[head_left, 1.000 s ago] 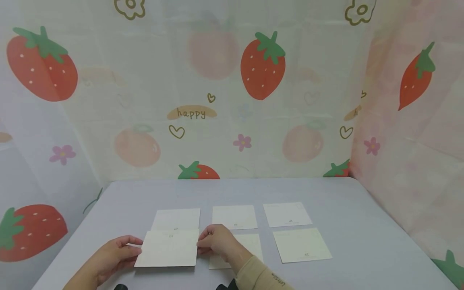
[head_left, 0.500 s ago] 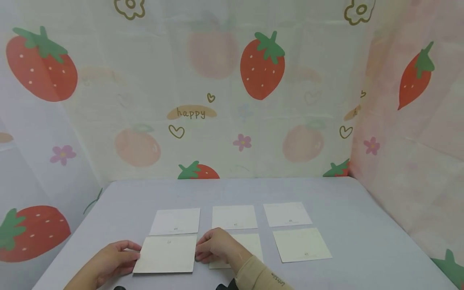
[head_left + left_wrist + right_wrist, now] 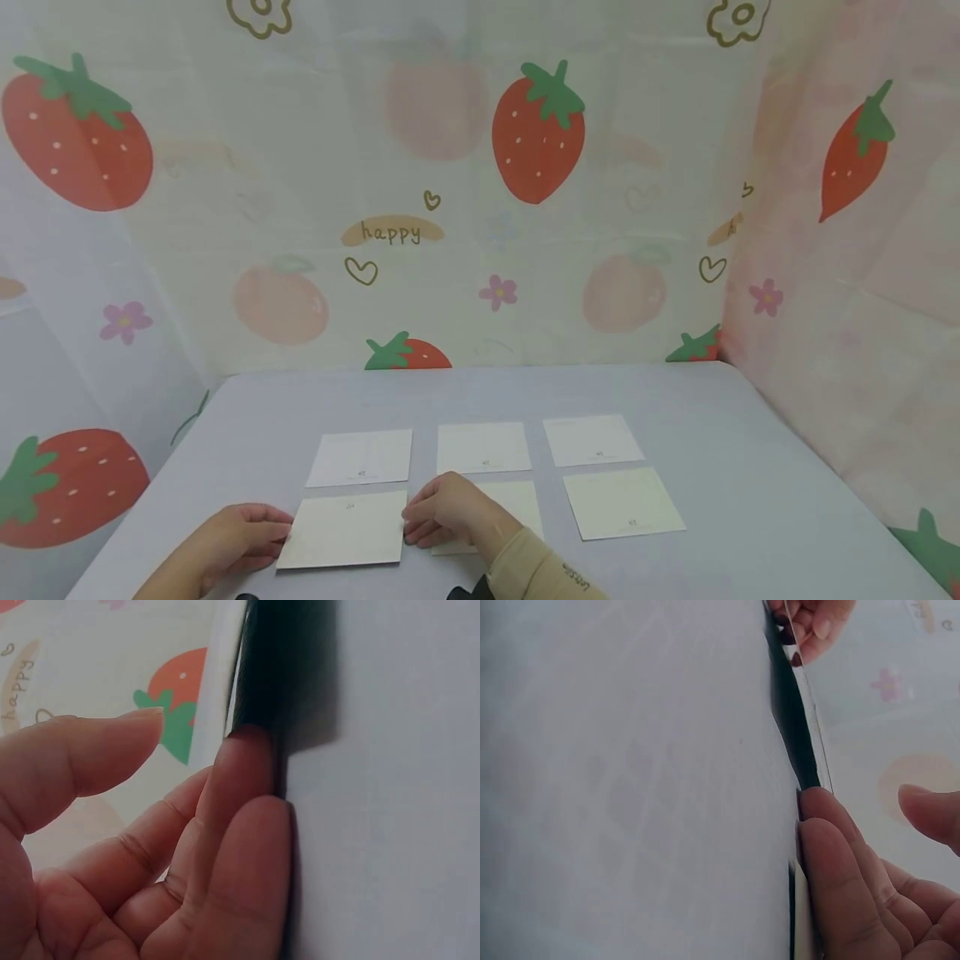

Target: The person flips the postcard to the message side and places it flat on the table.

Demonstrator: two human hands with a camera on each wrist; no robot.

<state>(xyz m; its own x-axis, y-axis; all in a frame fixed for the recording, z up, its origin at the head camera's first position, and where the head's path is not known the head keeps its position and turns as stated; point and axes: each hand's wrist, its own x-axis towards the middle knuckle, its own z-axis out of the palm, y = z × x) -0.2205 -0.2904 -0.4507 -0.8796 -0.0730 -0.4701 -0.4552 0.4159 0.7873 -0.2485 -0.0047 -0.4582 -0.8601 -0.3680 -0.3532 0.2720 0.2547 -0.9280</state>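
A white card (image 3: 345, 529) with a small dark mark near its far edge lies low over the table at front left, tilted slightly, with a dark gap under it in both wrist views. My left hand (image 3: 243, 542) has its fingertips at the card's left edge; in the left wrist view a fingertip (image 3: 247, 750) touches the edge from beneath and the thumb stands apart. At the right edge, my right hand (image 3: 450, 510) has its fingertips low against the card, and its thumb (image 3: 930, 814) is off it in the right wrist view.
Behind it lies another white card (image 3: 360, 458). Further right are more cards: a back middle one (image 3: 483, 447), a front middle one (image 3: 517, 502) partly hidden by my right hand, a back right one (image 3: 592, 440) and a cream one (image 3: 624, 502). Strawberry-print cloth (image 3: 540, 250) walls the white table (image 3: 750, 500).
The held card has come down and toward me, off the card behind it, which now shows whole. Both hands moved slightly nearer with it, and the thumbs have come away from its edges.
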